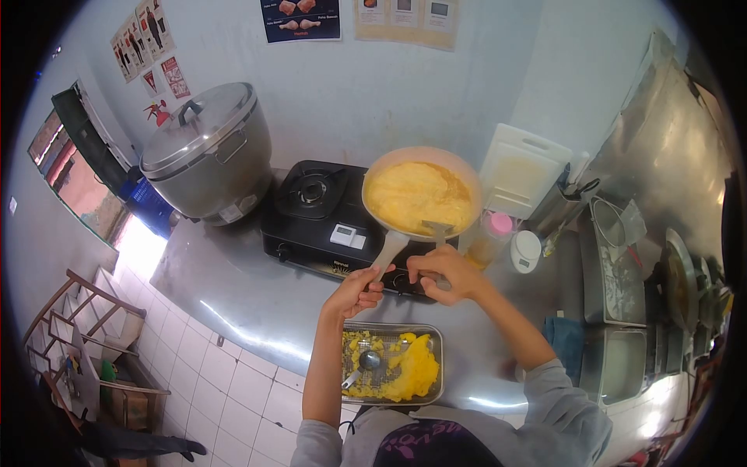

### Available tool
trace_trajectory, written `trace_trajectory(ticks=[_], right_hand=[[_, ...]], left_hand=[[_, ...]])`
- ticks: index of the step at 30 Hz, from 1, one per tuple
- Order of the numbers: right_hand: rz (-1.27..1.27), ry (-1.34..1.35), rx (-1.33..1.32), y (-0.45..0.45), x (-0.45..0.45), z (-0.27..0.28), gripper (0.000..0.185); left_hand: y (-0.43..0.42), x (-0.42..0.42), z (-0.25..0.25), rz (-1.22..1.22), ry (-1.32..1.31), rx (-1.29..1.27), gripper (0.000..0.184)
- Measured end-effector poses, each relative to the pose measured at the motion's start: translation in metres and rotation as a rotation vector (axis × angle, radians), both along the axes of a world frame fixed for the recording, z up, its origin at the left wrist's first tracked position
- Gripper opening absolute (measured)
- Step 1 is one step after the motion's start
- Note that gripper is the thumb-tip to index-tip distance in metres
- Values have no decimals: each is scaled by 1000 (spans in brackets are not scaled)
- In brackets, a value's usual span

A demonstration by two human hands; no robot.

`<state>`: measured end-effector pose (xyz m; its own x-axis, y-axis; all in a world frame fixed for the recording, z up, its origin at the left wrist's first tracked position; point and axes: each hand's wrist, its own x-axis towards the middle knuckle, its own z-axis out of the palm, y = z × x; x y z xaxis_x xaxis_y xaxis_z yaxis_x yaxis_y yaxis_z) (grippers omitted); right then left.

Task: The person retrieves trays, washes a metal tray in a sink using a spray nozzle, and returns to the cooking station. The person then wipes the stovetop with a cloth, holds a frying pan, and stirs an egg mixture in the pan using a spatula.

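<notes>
My left hand [356,293] is closed around the pale handle of a frying pan [383,227], which sits over the right side of the gas stove. A yellow egg layer [416,193] covers most of the pan's base, its surface uneven. My right hand [450,274] is curled just below the pan's near rim, holding a metal spatula [438,227] whose flat blade rests at the near right edge of the egg. The spatula's grip is mostly hidden by that hand. Close to my body, a metal tray [442,342] holds yellow egg pieces and a measuring spoon [369,360].
The black two-burner stove [311,226] carries a small white timer [347,237]. A large lidded pot [214,159] stands left. On the right are a pink-lidded jar [498,224], a white scale [526,251], white cutting boards [523,167], a utensil holder [556,208] and metal basins [625,362].
</notes>
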<state>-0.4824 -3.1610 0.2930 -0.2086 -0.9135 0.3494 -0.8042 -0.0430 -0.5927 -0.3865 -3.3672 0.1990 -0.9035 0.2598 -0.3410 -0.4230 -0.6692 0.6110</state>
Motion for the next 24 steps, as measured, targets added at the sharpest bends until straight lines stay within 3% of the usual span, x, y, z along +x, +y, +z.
trace_trajectory(ticks=[7,9,12,24], right_hand=[[14,-12,32,1,-13,-2,12],[-18,159,-172,-2,-15,-13,9],[-35,198,-121,2,-24,-21,10],[-101,101,-134,-12,-107,-20,13]], left_hand=[[-2,-1,-3,-38,9,0,38],[-2,-1,-2,-38,12,-15,38],[-2,-1,-1,-41,11,-50,39],[-1,-1,5,-56,-7,-112,42]])
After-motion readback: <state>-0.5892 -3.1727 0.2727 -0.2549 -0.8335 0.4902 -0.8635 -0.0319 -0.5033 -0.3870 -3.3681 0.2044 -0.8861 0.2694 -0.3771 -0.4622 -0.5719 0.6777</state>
